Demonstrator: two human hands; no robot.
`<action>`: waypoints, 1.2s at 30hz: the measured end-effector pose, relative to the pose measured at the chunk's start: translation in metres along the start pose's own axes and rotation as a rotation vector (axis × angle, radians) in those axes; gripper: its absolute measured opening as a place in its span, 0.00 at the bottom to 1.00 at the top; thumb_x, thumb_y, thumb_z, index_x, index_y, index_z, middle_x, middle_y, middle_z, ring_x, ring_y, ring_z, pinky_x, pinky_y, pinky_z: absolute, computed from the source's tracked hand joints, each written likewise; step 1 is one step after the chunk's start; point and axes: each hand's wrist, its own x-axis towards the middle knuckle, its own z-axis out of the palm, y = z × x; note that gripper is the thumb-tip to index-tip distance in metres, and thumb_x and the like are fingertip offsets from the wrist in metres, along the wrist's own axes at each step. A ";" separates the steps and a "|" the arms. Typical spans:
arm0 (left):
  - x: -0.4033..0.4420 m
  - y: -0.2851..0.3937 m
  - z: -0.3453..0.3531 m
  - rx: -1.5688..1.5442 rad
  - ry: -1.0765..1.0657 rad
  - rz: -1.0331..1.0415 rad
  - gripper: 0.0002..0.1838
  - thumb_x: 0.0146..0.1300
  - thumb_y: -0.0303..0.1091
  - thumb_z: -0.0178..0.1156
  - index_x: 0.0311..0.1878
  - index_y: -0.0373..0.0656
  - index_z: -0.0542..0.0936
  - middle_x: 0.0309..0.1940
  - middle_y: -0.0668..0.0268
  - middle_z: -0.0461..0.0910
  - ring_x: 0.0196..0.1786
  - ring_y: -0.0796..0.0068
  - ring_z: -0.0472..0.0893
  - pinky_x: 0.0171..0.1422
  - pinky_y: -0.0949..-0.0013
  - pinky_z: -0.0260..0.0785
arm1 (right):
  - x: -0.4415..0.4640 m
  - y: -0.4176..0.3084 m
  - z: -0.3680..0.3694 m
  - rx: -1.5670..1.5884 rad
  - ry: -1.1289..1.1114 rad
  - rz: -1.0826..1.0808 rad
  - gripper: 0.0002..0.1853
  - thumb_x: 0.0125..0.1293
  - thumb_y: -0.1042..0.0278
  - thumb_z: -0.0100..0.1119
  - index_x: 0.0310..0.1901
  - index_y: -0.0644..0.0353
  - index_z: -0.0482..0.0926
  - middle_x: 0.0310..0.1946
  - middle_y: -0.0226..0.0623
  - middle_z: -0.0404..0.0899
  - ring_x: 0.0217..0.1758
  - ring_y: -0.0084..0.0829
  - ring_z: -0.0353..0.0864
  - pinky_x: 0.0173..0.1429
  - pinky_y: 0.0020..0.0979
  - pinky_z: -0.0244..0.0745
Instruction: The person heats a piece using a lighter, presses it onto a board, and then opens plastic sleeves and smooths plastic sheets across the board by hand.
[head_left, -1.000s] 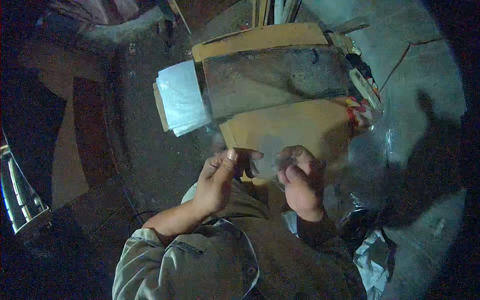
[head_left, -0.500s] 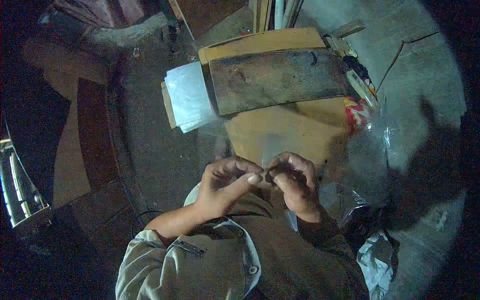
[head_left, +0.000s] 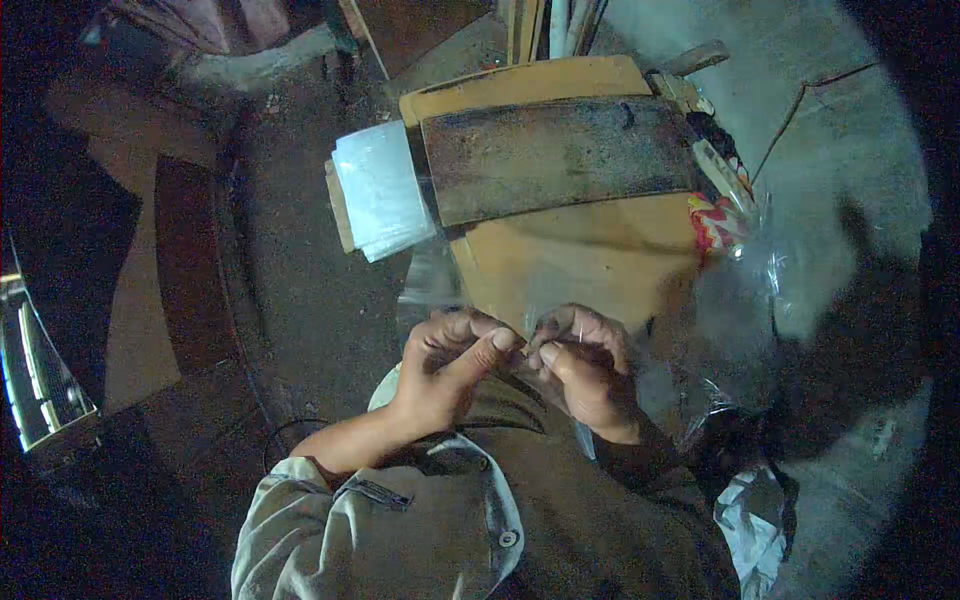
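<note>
My left hand (head_left: 452, 365) is closed in a pinch, thumb pressed to the fingertips. Close beside it, almost touching, my right hand (head_left: 585, 365) pinches too. Between and just beyond the fingertips shows thin see-through plastic (head_left: 541, 291), which looks like a clear plastic bag; its edges are hard to make out. Both hands are held in front of my body, over the near edge of a yellow-brown board (head_left: 570, 260). A stack of clear plastic bags (head_left: 382, 190) lies at the board's left side.
A dark, worn flat panel (head_left: 560, 155) lies across the board. On the right are a red and white packet (head_left: 712, 222) and loose clear plastic (head_left: 745, 320). Crumpled white plastic (head_left: 752, 530) rests low on the right. Poles (head_left: 548, 30) stand at the back.
The fingertips have shifted slightly, and my left thumb has moved up and left a little. Blurred clear plastic now shows beyond my left hand.
</note>
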 end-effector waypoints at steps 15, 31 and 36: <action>0.003 -0.001 -0.010 -0.217 -0.058 -0.048 0.09 0.67 0.33 0.55 0.37 0.36 0.79 0.32 0.63 0.81 0.36 0.75 0.79 0.42 0.70 0.71 | -0.004 -0.006 0.003 0.130 0.060 -0.055 0.10 0.57 0.68 0.54 0.35 0.67 0.74 0.26 0.38 0.77 0.25 0.23 0.72 0.28 0.22 0.65; -0.002 0.005 -0.011 -0.201 -0.091 0.005 0.12 0.69 0.34 0.52 0.37 0.35 0.78 0.32 0.59 0.80 0.33 0.71 0.79 0.40 0.67 0.71 | -0.012 -0.011 0.005 0.240 0.098 -0.054 0.08 0.62 0.67 0.56 0.35 0.63 0.74 0.24 0.34 0.76 0.23 0.19 0.69 0.28 0.21 0.65; -0.005 0.005 -0.009 -0.254 -0.004 -0.055 0.17 0.71 0.38 0.48 0.37 0.34 0.78 0.31 0.59 0.80 0.34 0.71 0.80 0.41 0.68 0.71 | -0.013 -0.013 0.008 0.077 0.170 -0.013 0.09 0.63 0.65 0.56 0.34 0.63 0.74 0.23 0.34 0.77 0.23 0.18 0.70 0.29 0.21 0.65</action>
